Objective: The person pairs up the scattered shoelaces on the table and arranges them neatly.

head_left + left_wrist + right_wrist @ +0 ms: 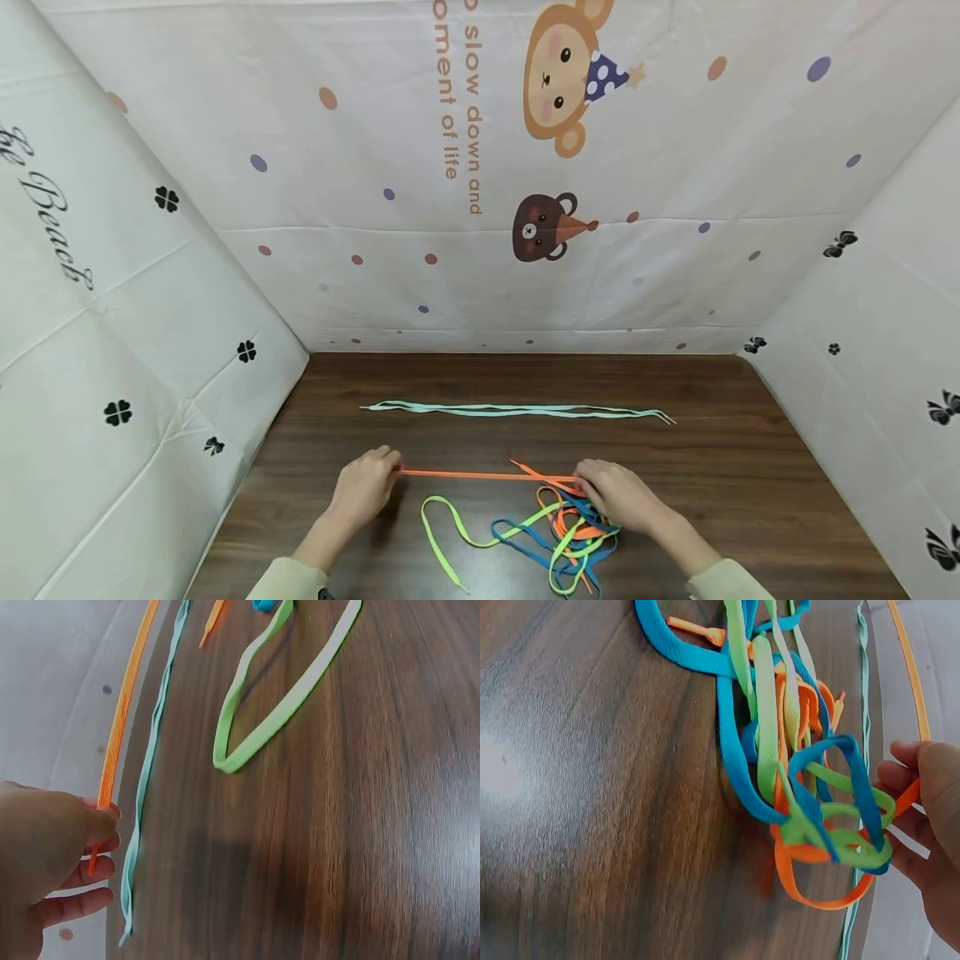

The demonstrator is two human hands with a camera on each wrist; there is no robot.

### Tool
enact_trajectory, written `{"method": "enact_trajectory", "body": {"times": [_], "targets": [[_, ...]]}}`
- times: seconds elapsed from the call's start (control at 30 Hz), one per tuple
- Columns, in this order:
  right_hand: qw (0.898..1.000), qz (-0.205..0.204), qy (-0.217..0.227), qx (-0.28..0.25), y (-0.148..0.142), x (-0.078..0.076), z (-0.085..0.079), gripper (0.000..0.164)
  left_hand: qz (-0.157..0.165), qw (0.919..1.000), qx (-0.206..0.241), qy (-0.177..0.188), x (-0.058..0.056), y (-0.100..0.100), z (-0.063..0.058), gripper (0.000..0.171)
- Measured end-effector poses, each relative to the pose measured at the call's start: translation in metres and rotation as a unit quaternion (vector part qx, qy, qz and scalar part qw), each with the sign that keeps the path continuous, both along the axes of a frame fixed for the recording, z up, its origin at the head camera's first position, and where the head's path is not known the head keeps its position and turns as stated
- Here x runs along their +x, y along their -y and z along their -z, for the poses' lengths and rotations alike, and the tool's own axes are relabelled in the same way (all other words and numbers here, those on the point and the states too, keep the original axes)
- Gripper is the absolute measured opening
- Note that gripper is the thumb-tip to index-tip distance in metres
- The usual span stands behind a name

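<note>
An orange shoelace (487, 475) is stretched level between my two hands. My left hand (365, 483) pinches it close to its tip; in the left wrist view the short orange end (94, 861) pokes out below the thumb. My right hand (618, 496) pinches the same lace farther along, beside a tangle of laces. That tangle mixes orange, a blue shoelace (525, 550) and a yellow-green shoelace (442, 533). In the right wrist view, blue loops (855, 772) and green ones hang against the right fingers. One yellow-green end trails left across the table.
Pale mint laces (517, 410) lie straight, side by side, along the back of the dark wooden table (712, 417). White printed cloth (420, 292) stands behind the table, with more cloth along the left and right sides.
</note>
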State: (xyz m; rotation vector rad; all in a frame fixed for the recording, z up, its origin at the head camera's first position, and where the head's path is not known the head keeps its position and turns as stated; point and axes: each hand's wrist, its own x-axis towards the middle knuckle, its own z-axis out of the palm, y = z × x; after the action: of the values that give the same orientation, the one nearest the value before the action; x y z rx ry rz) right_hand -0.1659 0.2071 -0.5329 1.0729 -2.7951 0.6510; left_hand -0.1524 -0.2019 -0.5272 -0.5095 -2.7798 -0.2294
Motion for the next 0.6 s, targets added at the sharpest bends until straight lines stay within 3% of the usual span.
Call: {"method": "enact_trajectory", "body": {"times": [0.13,0.6], "targets": [[1.0,0.013,0.023,-0.001,-0.006,0.001,-0.002,0.014,-0.017,0.9998,0.002,0.003,0.001,0.009,-0.001,0.016],[0.999,0.034,0.042,-0.006,-0.026,0.005,-0.005,0.014,-0.048,0.9986,0.02,0.009,0.002,0.036,-0.001,0.017]]}}
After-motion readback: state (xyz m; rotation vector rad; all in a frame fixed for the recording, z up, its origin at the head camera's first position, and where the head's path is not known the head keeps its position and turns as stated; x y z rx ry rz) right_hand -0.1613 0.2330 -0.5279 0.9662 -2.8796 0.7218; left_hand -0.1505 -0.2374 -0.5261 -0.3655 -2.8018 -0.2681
